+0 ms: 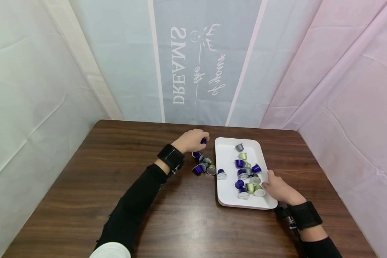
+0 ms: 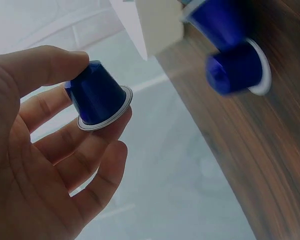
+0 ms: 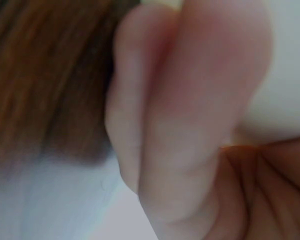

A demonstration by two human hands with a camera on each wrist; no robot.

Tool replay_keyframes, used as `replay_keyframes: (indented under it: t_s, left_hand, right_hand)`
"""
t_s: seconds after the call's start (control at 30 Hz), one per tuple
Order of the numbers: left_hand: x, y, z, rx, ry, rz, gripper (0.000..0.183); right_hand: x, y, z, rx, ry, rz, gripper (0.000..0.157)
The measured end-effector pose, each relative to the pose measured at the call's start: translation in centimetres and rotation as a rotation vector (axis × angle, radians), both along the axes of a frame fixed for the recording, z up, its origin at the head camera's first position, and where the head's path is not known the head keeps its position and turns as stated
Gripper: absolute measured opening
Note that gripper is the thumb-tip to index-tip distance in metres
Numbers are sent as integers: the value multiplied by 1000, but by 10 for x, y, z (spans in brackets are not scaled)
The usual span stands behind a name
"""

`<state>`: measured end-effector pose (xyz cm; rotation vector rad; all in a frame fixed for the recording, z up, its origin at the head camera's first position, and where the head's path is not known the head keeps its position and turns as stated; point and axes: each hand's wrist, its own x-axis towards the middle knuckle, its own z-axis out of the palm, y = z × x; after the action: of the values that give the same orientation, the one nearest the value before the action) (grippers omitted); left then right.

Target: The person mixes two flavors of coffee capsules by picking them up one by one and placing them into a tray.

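My left hand (image 1: 190, 141) pinches a blue coffee capsule (image 2: 96, 95) between thumb and fingers, above the table to the left of the white tray (image 1: 226, 152). The capsule's silver rim faces away from the thumb in the left wrist view. Below that hand lies a loose group of blue, grey and green capsules (image 1: 197, 170). Inside the tray are several blue, green and grey capsules (image 1: 250, 187), most toward its right side. At the tray's right edge, my right hand (image 1: 282, 188) grips the rim; its fingers look large and blurred in the right wrist view.
The brown wooden table (image 1: 122, 154) reaches back to a printed curtain (image 1: 206, 71). Pale cloth hangs at the left and right sides. A single blue capsule (image 1: 221, 174) sits apart near the tray's left wall.
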<state>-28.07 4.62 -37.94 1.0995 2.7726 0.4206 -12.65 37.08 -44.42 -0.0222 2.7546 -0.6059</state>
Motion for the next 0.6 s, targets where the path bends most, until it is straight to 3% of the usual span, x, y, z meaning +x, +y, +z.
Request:
replay_keyframes:
  t_s: [0.6]
  left_hand:
    - [9,43,9,-35,12,-109,26]
  right_hand:
    - [-1,1,-1,14,5,-7,50]
